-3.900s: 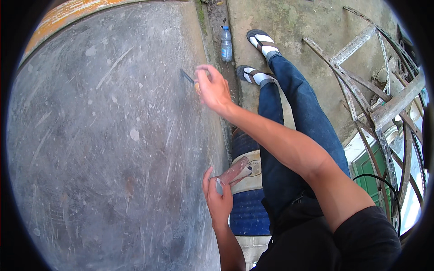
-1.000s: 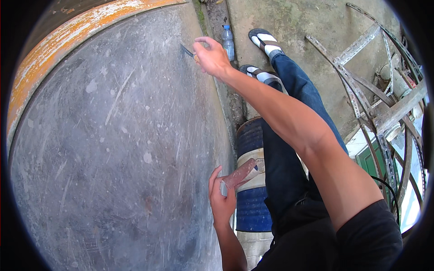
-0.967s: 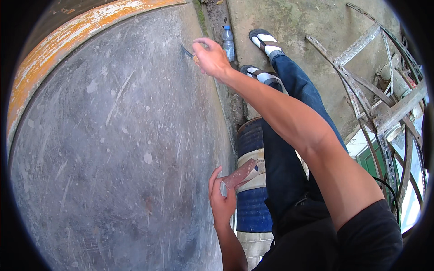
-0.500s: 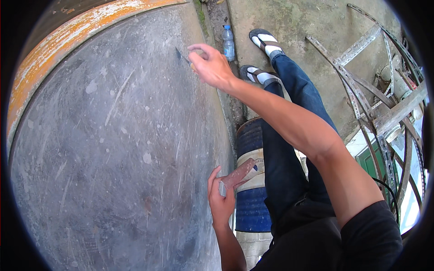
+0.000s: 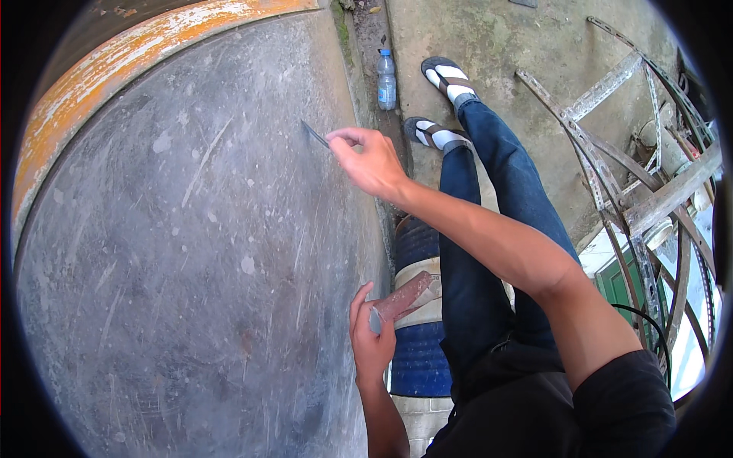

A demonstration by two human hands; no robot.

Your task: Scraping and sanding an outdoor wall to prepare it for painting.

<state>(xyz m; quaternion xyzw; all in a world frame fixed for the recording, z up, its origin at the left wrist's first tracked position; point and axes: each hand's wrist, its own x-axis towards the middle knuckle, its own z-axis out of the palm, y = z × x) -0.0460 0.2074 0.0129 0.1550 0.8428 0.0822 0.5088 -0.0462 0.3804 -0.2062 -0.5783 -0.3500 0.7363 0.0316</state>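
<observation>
Pinched in my right hand [image 5: 370, 162] is a putty knife [image 5: 313, 133], its thin dark blade pointing up and left against the grey wall [image 5: 191, 305]. My fingers hide its handle. Lower down, my left hand [image 5: 372, 347] is closed round a folded, reddish-brown sheet of sandpaper [image 5: 405, 296], with a paler underside. A grey, rounded end shows at the palm; what it belongs to I cannot tell. The wall surface carries pale spots, smears and long scratches.
A worn orange rim [image 5: 99, 99] curves along the far left. On the ground lies a plastic bottle [image 5: 386, 80]. A blue-and-white drum [image 5: 420, 355] is beside my legs. Rusty metal frames [image 5: 611, 145] stand at the right, with a black cable [image 5: 649, 317] near my elbow.
My right hand has drawn back down and slightly right with the putty knife, and more of the blade shows. My left hand keeps the sandpaper in nearly the same place.
</observation>
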